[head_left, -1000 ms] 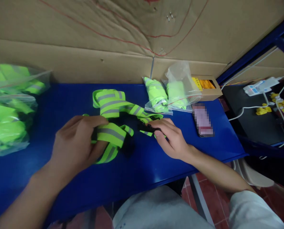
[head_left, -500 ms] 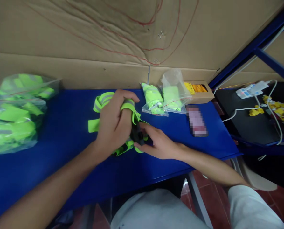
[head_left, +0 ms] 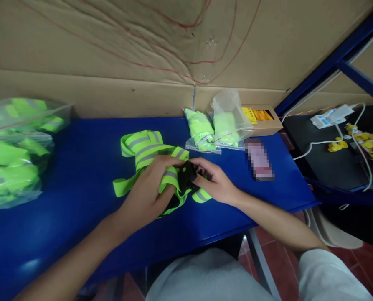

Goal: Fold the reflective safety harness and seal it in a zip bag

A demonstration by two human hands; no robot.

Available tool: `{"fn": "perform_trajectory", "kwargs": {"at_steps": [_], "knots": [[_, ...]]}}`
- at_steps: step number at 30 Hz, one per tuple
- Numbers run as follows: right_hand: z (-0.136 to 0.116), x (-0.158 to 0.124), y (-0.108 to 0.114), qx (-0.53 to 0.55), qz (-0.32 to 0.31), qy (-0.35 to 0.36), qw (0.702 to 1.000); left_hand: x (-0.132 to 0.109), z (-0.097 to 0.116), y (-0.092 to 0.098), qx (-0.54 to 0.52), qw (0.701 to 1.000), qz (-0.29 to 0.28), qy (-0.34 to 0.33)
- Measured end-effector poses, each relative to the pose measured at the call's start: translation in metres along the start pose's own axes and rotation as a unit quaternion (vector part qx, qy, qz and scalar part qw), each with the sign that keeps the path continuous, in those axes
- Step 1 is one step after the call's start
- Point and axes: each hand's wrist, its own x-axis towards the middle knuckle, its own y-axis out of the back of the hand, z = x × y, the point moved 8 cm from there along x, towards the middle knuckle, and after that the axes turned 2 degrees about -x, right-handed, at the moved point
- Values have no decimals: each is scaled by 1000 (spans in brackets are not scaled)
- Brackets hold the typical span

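Observation:
A neon-yellow reflective strap [head_left: 147,147] with grey stripes lies bunched on the blue table, one loose end sticking out to the left. My left hand [head_left: 153,184] is closed around part of the strap, beside a black plastic buckle [head_left: 187,176]. On the other side, my right hand [head_left: 216,182] grips the buckle between thumb and fingers. A short end of strap shows beneath the right hand. Whether the buckle's halves are joined cannot be made out.
Clear bags of neon straps [head_left: 13,167] lie at the left. Two smaller bags [head_left: 201,131] rest at the back, beside a cardboard box [head_left: 266,121]. A phone [head_left: 259,161] lies at the right. A power strip [head_left: 332,116] sits on a black surface beyond.
My left hand has lowered, uncovering more of the folded strap. The black buckle has turned into clearer view, and my right hand has shifted slightly right with it.

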Motion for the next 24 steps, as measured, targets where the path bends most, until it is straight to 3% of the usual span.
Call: {"fn": "perform_trajectory", "kwargs": {"at_steps": [2,7,11,15,18,24], "knots": [[-2,-2,-3,2,-5,4,1000,-5,-1,-7,26,1000,-8,0],[-20,-11,-7,-62,-3,79,995,-14,1,-19,140,989,52,18],[-32,-15,-1,-127,35,115,985,-14,2,-16,120,992,38,16],[-32,-13,18,-50,90,70,992,-15,8,-3,64,997,22,-37],[-30,-13,39,2,139,46,989,-15,8,-2,116,991,0,-66],[-50,-12,81,6,244,82,966,-11,-14,-7,221,974,-33,-24]]}}
